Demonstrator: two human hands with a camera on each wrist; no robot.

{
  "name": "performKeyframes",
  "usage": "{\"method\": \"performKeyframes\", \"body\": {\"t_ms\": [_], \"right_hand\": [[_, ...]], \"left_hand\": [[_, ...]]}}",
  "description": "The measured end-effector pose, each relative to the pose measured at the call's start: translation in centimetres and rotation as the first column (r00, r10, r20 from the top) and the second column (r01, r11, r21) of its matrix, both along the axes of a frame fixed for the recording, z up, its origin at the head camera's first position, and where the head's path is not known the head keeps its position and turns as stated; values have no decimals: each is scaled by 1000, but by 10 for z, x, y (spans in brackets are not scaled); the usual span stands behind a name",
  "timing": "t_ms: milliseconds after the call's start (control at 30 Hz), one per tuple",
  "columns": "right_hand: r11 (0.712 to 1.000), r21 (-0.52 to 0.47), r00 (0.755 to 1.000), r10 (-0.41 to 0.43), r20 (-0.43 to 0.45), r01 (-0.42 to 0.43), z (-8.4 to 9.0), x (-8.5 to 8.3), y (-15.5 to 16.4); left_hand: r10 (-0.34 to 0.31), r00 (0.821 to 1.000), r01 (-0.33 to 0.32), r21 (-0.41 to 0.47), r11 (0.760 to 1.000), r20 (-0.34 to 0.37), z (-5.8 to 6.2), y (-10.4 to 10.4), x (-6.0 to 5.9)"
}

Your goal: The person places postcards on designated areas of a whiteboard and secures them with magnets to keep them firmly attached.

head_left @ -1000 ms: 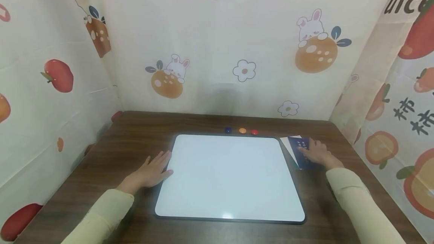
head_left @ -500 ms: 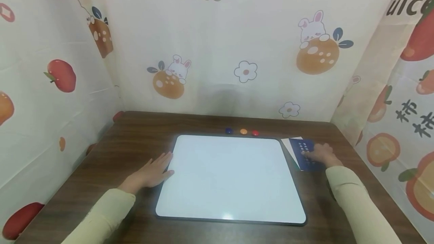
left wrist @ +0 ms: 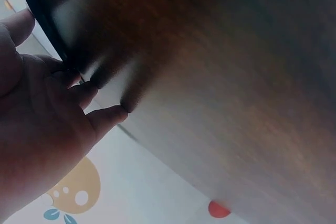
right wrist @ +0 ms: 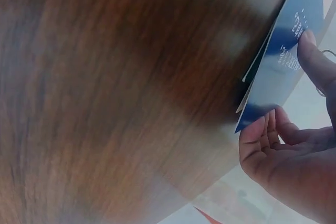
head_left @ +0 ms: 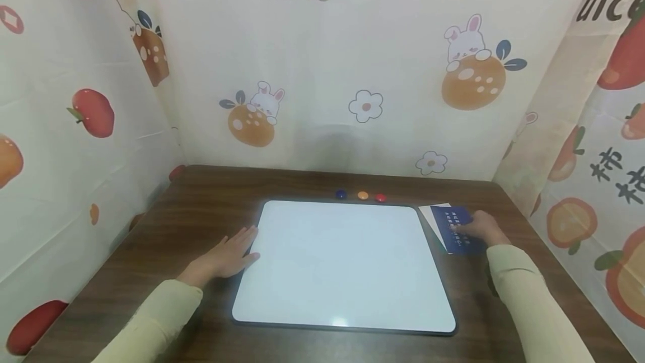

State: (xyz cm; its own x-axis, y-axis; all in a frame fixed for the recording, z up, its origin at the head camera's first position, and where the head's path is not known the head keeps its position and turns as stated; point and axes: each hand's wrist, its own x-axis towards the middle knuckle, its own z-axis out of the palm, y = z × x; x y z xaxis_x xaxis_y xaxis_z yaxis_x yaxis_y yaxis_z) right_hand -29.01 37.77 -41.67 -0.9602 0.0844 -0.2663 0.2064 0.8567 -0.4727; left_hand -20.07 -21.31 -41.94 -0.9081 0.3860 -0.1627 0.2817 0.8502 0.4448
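A whiteboard [head_left: 342,262] with a dark frame lies flat in the middle of the table. My left hand [head_left: 224,256] rests at its left edge, fingers spread straight and the thumb over the rim. To the right of the board, my right hand [head_left: 485,229] pinches a dark blue card [head_left: 456,246] printed with white writing. In the right wrist view its thumb lies on the printed face of the card, and the other fingers curl at the card's edge. Under the blue card, a white card [head_left: 428,215] and a greenish one stick out, fanned to the left.
Behind the board's far edge sit three round magnet-like pieces: a dark blue one [head_left: 341,195], an orange one [head_left: 363,196] and a red one [head_left: 380,198]. Fruit-printed cloth [head_left: 312,60] hangs around the back and sides of the brown wooden table [head_left: 221,189].
The right hand has drawn back slightly to the right, its fingers going from spread over the blue card to curled at its edge. The left hand has stayed on the board's edge.
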Motion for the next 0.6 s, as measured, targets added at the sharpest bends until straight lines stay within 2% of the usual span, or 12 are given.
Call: {"method": "performKeyframes", "body": {"t_ms": [433, 600], "right_hand": [[993, -108, 998, -60, -16, 58, 1, -2, 9], [976, -202, 996, -90, -10, 86, -3, 0, 17]], "left_hand": [[-5, 1000, 5, 6, 1000, -8, -2, -1, 1], [5, 1000, -5, 6, 1000, -5, -1, 1, 3]]}}
